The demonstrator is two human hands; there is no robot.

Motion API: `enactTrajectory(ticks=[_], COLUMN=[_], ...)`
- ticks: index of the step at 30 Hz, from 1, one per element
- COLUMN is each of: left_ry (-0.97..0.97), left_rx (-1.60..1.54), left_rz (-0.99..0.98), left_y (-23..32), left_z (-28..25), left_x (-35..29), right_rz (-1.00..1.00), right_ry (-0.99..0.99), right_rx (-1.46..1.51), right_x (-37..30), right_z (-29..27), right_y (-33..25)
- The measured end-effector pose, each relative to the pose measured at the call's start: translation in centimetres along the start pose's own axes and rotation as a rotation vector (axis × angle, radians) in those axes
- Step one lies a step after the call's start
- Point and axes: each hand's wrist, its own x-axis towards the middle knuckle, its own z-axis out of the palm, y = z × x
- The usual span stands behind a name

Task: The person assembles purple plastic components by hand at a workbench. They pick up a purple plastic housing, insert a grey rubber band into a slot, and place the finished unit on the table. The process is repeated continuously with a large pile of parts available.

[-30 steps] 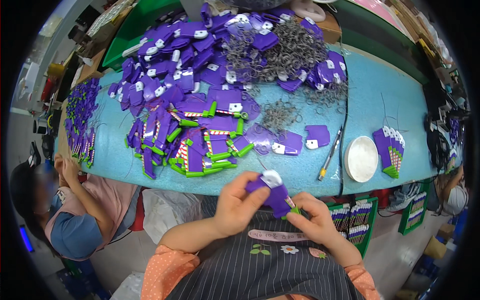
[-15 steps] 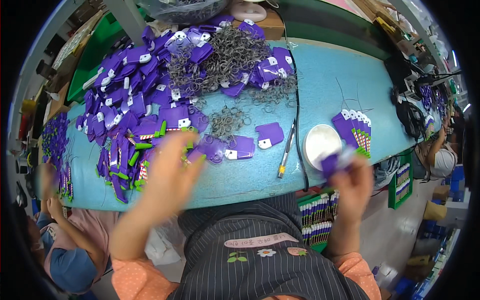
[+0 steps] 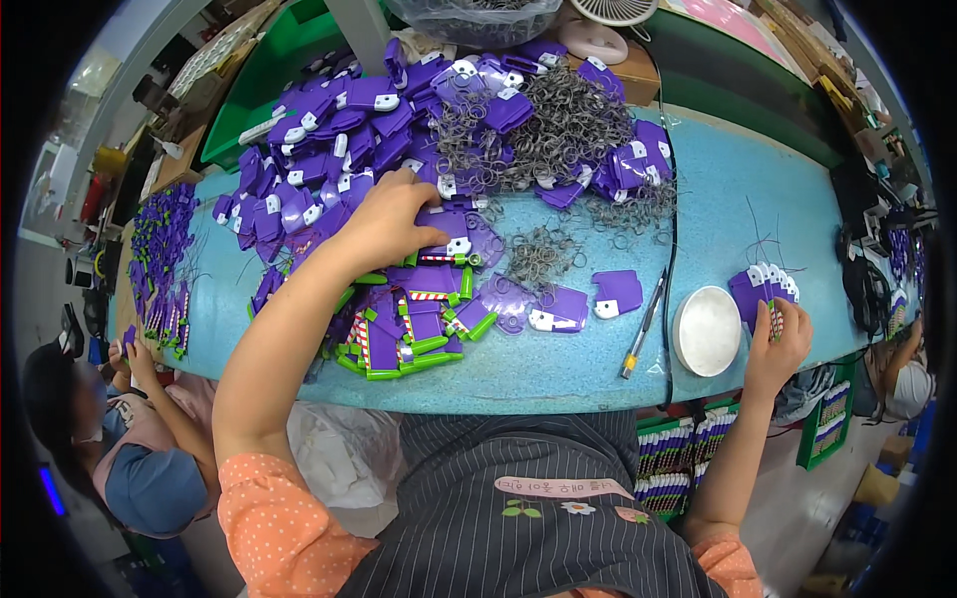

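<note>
My left hand reaches over the big heap, thumb apart from its fingers, resting on purple plastic pieces with white tips. Below it lie purple pieces with green edges and red-and-white striped strips. At the right, my right hand has its fingers closed on the lower end of a fanned stack of white-tipped purple pieces. Left of that hand stands a round white dish. Two separate purple pieces lie mid-table, one of them a purple piece near a pen-like tool.
Grey wire rings are heaped at the back, with a smaller cluster nearer. A black cable crosses the blue table. Green trays of striped pieces sit below the edge. At the left, a co-worker handles a purple piece.
My left hand has moved up and onto the heap. My right hand has gone right, from beside the dish to the fanned stack. The view has shifted left.
</note>
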Motion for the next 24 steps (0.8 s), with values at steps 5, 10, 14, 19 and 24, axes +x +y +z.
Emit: enactTrajectory(ticks=[5,10,14,19,24], left_ry=[0.096,0.412,0.438,-0.017,-0.128], left_rx=[-0.017,0.087,-0.425,-0.939,-1.113], left_rz=[0.054,0.14,-0.015,-0.02,-0.003], left_y=[0.3,1.9,9.3,14.4,12.6], left_z=[0.8,-1.6,-0.8,4.2,8.2], left_x=[-1.4,-1.7,-6.5,-13.7,-15.5], right_rz=[-0.034,-0.227,-0.295,-0.531,-0.374], right_ry=[-0.001,-0.146,-0.272,-0.598,-0.846], right_rx=[0.33,0.655,0.775,0.861,1.013], right_x=[-2.0,-3.5,-2.7,-3.3,-5.7], right_z=[-2.7,-4.9,-6.2,-5.5,-3.8], right_y=[-6.1,-12.4,-17.4,-19.2,-18.5])
